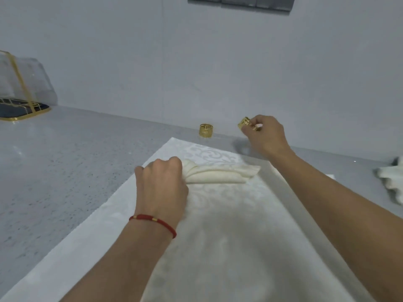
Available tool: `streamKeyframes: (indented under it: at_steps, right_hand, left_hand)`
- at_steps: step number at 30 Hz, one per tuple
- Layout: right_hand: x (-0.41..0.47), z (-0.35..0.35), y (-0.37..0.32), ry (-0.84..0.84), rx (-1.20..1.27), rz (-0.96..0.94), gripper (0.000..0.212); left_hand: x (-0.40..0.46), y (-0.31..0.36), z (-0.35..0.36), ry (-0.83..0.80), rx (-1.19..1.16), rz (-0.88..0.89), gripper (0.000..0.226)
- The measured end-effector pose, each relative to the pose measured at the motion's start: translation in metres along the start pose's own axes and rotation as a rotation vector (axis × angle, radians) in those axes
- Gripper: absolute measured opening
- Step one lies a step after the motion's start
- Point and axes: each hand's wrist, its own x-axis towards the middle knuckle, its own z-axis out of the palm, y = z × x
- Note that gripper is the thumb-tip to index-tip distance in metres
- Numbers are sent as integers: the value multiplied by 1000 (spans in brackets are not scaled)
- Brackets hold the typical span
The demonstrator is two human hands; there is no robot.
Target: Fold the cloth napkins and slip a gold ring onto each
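- The left hand point(162, 184) is gripping one end of the folded napkin point(220, 173) lying on the white cloth point(229, 225).
- The right hand point(265, 135) is pinching a gold ring point(244, 123) above the counter point(54, 160).
- Another ring point(205, 131) is standing nearby.

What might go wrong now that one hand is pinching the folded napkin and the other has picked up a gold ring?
The left hand grips only one end of the folded napkin, so the free end may fan open before the ring in the right hand reaches it. The spare ring stands near the wall and could get knocked over.
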Motion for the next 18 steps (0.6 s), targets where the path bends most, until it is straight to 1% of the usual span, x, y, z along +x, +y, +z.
streamKeyframes:
  at_steps: [2,5,7,9,12,15,18]
  right_hand:
    - [-47,-43,7,48,215,119,23]
    - [-120,-97,22,17,456,265,22]
    - [-155,-118,32,35,602,333,24]
    - [-176,-134,42,56,715,394,32]
    - [-190,-140,54,43,806,420,39]
    - [-194,-136,63,-23,844,410,42]
    - [-196,-136,65,-51,777,359,45]
  left_hand:
    - [-2,3,-2,72,-85,71,48]
    - [-5,14,-15,128,-125,208,55]
    - [-6,20,-20,146,-113,274,56]
    - [-7,32,-29,182,-111,359,58]
    - [-10,47,-35,209,-99,445,58]
    - [-13,57,-33,214,-105,426,57]
    - [-17,61,-28,200,-111,403,50]
